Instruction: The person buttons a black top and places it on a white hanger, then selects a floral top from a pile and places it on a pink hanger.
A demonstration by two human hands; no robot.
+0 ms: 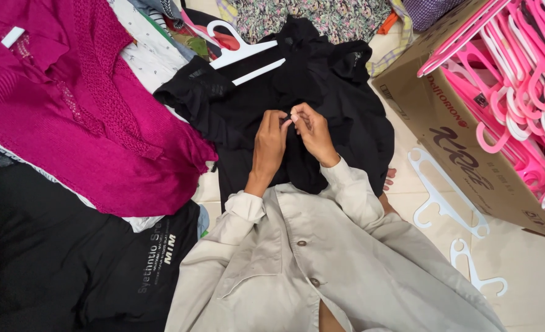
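Black garment [322, 92] pinched by both hands, left hand [269, 144], right hand [312, 132], cardboard box [451, 141] right

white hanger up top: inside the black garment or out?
Partly in. The white hanger has its hook and one shoulder showing, while the other end runs under the black garment.

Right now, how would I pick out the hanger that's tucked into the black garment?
Find the black garment spread on the floor, where the left hand and right hand pinch the cloth. At its top edge, beside the magenta sweater, lies a white hanger. It alone rests on clothing; the other white hangers lie on bare floor, and the pink hangers fill the cardboard box.
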